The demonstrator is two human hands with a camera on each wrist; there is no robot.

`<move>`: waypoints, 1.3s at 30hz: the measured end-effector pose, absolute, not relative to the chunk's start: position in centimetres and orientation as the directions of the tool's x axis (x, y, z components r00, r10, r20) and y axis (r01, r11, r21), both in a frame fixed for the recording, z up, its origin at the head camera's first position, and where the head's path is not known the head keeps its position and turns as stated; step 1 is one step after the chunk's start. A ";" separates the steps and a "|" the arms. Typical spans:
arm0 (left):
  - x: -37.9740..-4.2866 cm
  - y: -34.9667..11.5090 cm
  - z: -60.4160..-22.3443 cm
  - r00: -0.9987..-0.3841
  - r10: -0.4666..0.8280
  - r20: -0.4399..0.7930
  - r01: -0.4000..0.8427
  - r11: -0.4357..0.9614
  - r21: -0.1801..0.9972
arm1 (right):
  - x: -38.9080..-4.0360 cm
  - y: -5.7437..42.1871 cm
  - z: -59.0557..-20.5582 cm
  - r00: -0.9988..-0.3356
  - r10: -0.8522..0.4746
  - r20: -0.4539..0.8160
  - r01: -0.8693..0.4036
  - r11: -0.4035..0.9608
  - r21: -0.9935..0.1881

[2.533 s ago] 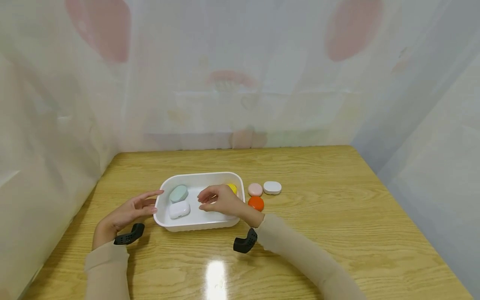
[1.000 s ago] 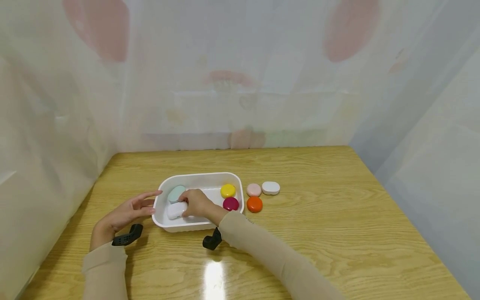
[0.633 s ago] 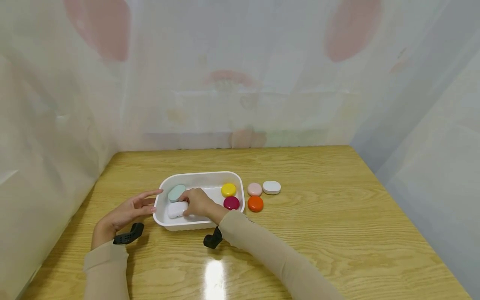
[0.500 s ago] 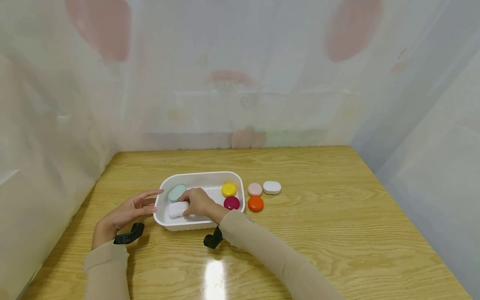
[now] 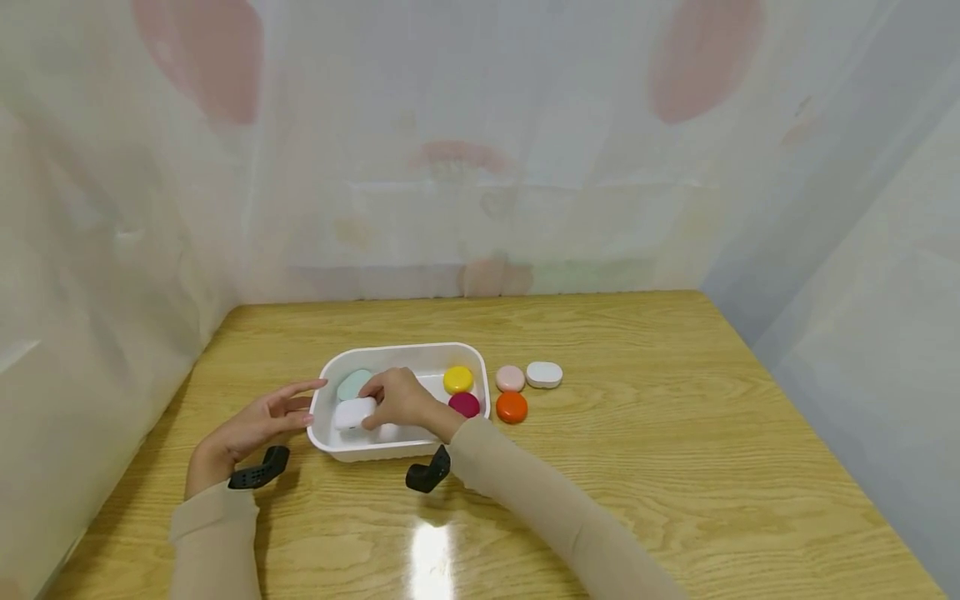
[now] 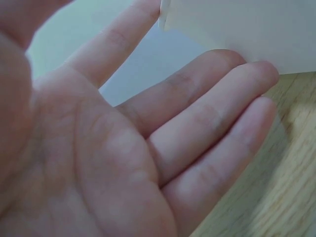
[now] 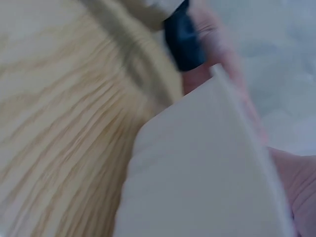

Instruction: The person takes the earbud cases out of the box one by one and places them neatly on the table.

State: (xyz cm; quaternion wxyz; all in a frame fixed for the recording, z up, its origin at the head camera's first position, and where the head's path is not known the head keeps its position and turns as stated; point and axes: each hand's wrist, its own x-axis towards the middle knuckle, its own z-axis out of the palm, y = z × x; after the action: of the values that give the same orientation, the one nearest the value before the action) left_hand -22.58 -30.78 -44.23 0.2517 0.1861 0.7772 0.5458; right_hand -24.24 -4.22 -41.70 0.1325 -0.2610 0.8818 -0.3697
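Note:
My right hand (image 5: pixel 405 398) reaches into a white oblong plastic tub (image 5: pixel 408 357) and pinches a glossy white earbud case (image 5: pixel 351 414) between thumb and fingers, near the left end. Just behind the case lies a pale mint oval (image 5: pixel 352 384), partly covered by those fingers. At the tub's left rim, the fingertips of my left hand (image 5: pixel 258 423) touch the outside. The left wrist view shows that palm (image 6: pixel 108 158) with extended fingers against the white wall. In the right wrist view the tub's side (image 7: pixel 197 173) hides most of the right hand (image 7: pixel 298 180).
A yellow round piece (image 5: pixel 458 380) and a magenta one (image 5: pixel 464 405) sit at the tub's right end. Outside it, on the wooden table (image 5: pixel 637 467), are a pink round piece (image 5: pixel 510 379), an orange one (image 5: pixel 512 407) and a white oval case (image 5: pixel 544 375). Sheets hang around the table.
My right hand has moved left from the tub's middle, taken hold of the white earbud case and raised it slightly. The left hand stays at the rim.

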 end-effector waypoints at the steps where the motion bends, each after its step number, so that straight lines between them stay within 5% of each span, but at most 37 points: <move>1: -22.6 -30.8 -44.3 -0.801 0.569 -0.184 0.014 0.325 0.946 | -24.2 -4.0 -41.6 -0.831 -0.556 -0.030 -0.357 0.574 -0.737; 14: -22.5 -30.7 -44.1 -0.813 0.545 -0.205 0.010 0.366 0.931 | -23.3 0.1 -39.9 -0.820 -0.567 0.084 -0.359 0.394 -0.846; 39: -22.7 -31.0 -44.3 -0.820 0.531 -0.216 0.000 0.377 0.926 | -22.3 8.3 -39.6 -0.863 -0.482 0.148 -0.325 0.307 -0.894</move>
State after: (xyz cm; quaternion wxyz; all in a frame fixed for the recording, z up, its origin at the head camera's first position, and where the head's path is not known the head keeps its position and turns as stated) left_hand -22.73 -30.95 -44.34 0.2491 0.1676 0.7915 0.5324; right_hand -22.30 8.29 -39.56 0.0739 -0.2508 0.8050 -0.5325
